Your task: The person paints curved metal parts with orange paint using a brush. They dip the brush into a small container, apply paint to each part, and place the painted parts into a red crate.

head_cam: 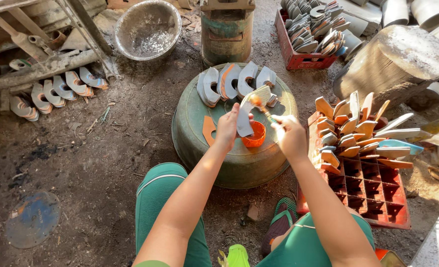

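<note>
Sole piece [247, 114], grey and curved, sits upright in my left hand [228, 128] at the centre of the frame, my fingers clamped on its lower edge; its lower end covers part of the small orange cup [257, 136] behind it. My right hand [289, 134] is closed around a thin brush [262, 107], whose tip touches the upper part of the piece; the handle is mostly hidden inside my fist. My hands are near each other but not touching.

Both hover over an upturned green basin [239, 163], where a row of similar grey pieces [234, 81] leans near the far rim and one flat orange piece [208, 129] lies just left of my left hand. I cannot make out what the cup holds.

At the right of the frame a red crate [377, 193] holds orange and pale pieces standing in its compartments; my right forearm cuts off its near left corner. At the upper left a metal bowl [147, 29] rests on the dirt, and more curved pieces [56, 91] lie below a wooden frame, partly hidden by it.
</note>
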